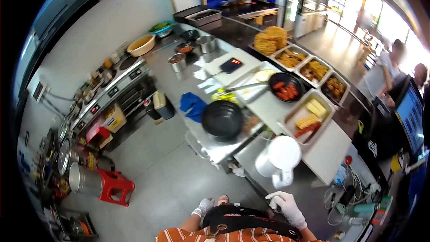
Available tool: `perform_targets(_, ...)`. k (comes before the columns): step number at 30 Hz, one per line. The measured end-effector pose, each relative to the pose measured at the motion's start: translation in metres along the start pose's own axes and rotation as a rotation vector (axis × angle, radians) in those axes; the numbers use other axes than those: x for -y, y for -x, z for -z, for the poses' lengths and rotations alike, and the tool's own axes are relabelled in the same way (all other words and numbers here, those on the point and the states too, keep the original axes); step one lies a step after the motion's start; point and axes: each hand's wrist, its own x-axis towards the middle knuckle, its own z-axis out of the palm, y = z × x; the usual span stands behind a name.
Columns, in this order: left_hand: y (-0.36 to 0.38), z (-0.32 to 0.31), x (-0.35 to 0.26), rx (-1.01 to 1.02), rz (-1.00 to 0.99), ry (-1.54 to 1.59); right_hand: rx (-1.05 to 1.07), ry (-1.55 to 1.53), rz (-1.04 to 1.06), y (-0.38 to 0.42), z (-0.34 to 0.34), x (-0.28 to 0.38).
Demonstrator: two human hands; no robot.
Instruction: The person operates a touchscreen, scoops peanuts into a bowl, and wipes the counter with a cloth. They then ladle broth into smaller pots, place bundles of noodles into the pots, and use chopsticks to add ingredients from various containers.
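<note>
Both my hands wear thin white gloves. My left hand (204,207) hangs low beside the black apron (237,219), its fingers curled; whether anything is inside them is hidden. On the other side, my right hand (289,208) is raised near the counter edge, with the index finger and thumb apart and nothing between them. Above it stands a white lidded jug (281,159). A dark empty wok (222,119) sits on the steel counter beside a blue cloth (193,106). Further back, a black pan (285,87) holds red pieces, near a tray (329,123) with yellow and red food.
Food trays (313,71) line the back counter near a scale (231,65). A red stool (116,187) and a metal pot (85,180) are at the left. Cables and a screen (414,116) are at the right. People (380,71) stand beyond the counter.
</note>
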Motion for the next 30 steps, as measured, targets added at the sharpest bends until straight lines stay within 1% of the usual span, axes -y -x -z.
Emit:
perform_targets(1,-0.001,0.022,0.0,-0.014,0.022,0.025,0.066,0.078,-0.004,-0.021,-0.023,0.003)
perform_targets(3,-0.007,0.07,0.02,-0.111,-0.118,-0.174,0.219,0.137,-0.006,-0.07,-0.068,-0.002)
perform_targets(4,-0.011,0.09,0.027,-0.154,-0.113,-0.096,0.281,0.163,0.02,-0.095,-0.091,-0.006)
perform_targets(5,-0.01,0.112,0.03,-0.174,-0.092,-0.091,0.338,0.159,0.013,-0.12,-0.113,-0.014)
perform_targets(7,-0.011,0.152,0.025,-0.222,-0.05,0.241,0.438,0.198,0.029,-0.159,-0.162,0.003)
perform_targets(8,-0.011,0.171,0.017,-0.229,-0.04,0.246,0.465,0.247,0.097,-0.179,-0.184,0.012)
perform_targets(9,-0.009,0.192,0.005,-0.293,-0.076,0.419,0.488,0.294,0.163,-0.201,-0.204,0.02)
perform_targets(10,-0.01,0.213,-0.009,-0.355,-0.114,0.591,0.496,0.279,0.193,-0.225,-0.223,0.025)
perform_targets(11,-0.012,0.233,-0.024,-0.357,-0.106,0.589,0.485,0.292,0.216,-0.248,-0.24,0.036)
perform_targets(12,-0.016,0.256,-0.039,-0.431,-0.129,0.637,0.462,0.285,0.293,-0.28,-0.253,0.031)
perform_targets(13,-0.02,0.282,-0.055,-0.507,-0.154,0.68,0.384,0.174,0.056,-0.287,-0.274,0.068)
perform_targets(14,-0.023,0.308,-0.072,-0.511,-0.149,0.663,0.34,0.092,0.073,-0.31,-0.288,0.077)
perform_targets(15,-0.026,0.336,-0.091,-0.587,-0.231,0.625,0.341,-0.052,0.081,-0.35,-0.295,0.065)
perform_targets(16,-0.034,0.365,-0.108,-0.659,-0.319,0.584,0.32,-0.184,0.096,-0.379,-0.305,0.068)
perform_targets(17,-0.047,0.398,-0.123,-0.659,-0.324,0.561,0.297,-0.315,0.113,-0.408,-0.315,0.073)
perform_targets(19,-0.073,0.458,-0.151,-0.701,-0.475,0.55,0.309,-0.519,0.122,-0.467,-0.33,0.084)
perform_targets(20,-0.081,0.487,-0.167,-0.703,-0.48,0.522,0.292,-0.654,0.042,-0.498,-0.338,0.09)
perform_targets(21,-0.089,0.516,-0.187,-0.694,-0.482,0.54,0.291,-0.678,0.056,-0.535,-0.343,0.093)
perform_targets(23,-0.11,0.568,-0.214,-0.668,-0.46,0.532,0.253,-0.884,-0.12,-0.596,-0.356,0.091)
perform_targets(24,-0.122,0.592,-0.222,-0.657,-0.481,0.51,0.185,-0.89,-0.107,-0.62,-0.364,0.096)
perform_targets(25,-0.137,0.615,-0.234,-0.644,-0.513,0.5,0.169,-0.897,-0.105,-0.642,-0.37,0.102)
perform_targets(27,-0.173,0.659,-0.248,-0.638,-0.564,0.446,-0.001,-0.798,-0.054,-0.678,-0.378,0.113)
perform_targets(29,-0.214,0.699,-0.267,-0.62,-0.598,0.407,-0.055,-0.774,-0.052,-0.705,-0.383,0.123)
perform_targets(30,-0.232,0.716,-0.285,-0.583,-0.575,0.413,-0.144,-0.529,0.105,-0.715,-0.389,0.132)
